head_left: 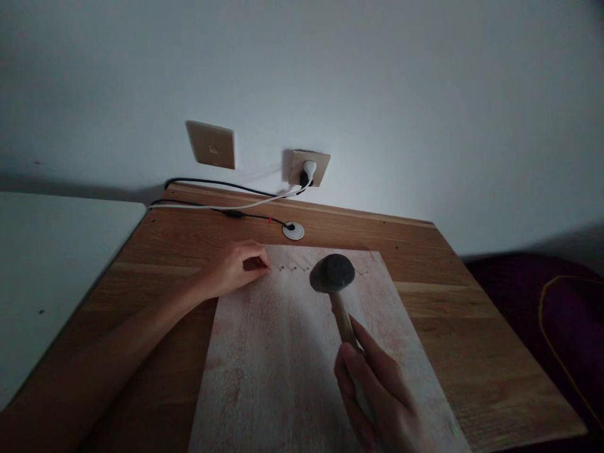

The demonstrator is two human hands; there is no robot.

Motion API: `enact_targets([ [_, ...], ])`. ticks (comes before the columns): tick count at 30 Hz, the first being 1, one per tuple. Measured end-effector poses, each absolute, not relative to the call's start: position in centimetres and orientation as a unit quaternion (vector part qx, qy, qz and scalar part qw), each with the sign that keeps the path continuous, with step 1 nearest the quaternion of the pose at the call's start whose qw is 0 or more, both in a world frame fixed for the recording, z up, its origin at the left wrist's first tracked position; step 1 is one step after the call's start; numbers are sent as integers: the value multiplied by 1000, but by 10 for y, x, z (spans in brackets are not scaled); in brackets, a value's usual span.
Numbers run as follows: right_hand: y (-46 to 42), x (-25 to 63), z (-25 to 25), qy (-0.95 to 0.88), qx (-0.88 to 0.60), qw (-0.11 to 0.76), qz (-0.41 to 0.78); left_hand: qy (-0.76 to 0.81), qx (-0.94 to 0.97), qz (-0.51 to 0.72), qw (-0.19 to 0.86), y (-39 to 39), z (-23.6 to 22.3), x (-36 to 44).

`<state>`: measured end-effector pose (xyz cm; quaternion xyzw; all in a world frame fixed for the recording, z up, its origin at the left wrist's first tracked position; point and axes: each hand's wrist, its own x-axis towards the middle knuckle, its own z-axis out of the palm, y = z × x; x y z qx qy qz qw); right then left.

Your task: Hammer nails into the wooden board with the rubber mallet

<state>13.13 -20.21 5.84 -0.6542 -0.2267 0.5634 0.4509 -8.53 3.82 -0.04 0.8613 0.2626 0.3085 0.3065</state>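
Observation:
A rubber mallet (332, 274) with a black head and a light wooden handle is gripped in my right hand (377, 390), its head raised over a pale, whitewashed wooden board (283, 352). Along the board's far end runs a row of several small nails (295, 268), which the mallet head partly hides. My left hand (240, 267) rests at the board's far left corner, in line with that row. Its thumb and forefinger are pinched together at the wood; whatever sits between the fingertips is too small to make out.
The board lies on a wooden desk (453, 327) against a white wall. Behind it are a round cable grommet (293, 231), black and white cables (226, 207), a socket with a plug (309, 168) and a wall plate (211, 145). Dark purple fabric (528, 302) is at right, a white panel (56, 270) at left.

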Motion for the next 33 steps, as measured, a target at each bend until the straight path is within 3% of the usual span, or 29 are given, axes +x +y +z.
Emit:
enact_targets([
  [10, -149, 97, 61, -355, -561, 406, 628, 307, 794, 307, 426, 35, -4, -85],
  [26, -140, 91, 46, -362, -550, 409, 632, 323, 814, 308, 372, 34, -4, -84],
  [33, -145, 93, 44, -361, -547, 413, 633, 331, 804, 296, 397, 36, -4, -84],
])
